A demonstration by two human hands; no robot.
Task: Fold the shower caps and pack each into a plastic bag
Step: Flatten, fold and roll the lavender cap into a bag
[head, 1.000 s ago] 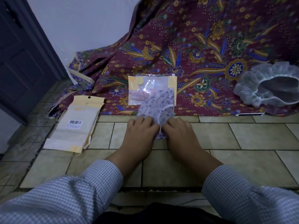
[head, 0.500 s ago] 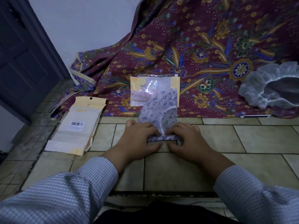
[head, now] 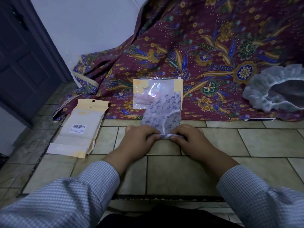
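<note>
Since 1 s ago, both hands have rolled the near edge of the patterned shower cap point(head: 162, 111) up off the floor tiles point(head: 164, 175) into a tight tube. Left hand point(head: 139, 137) and right hand point(head: 189, 139) each pinch the roll, grip narrow w/ fingers curled. Cap's far end overlaps the filled plastic bag point(head: 156, 91) on the batik cloth point(head: 213, 55). Best to keep the roll even & tight, thumbs level, so it fits a bag.
</note>
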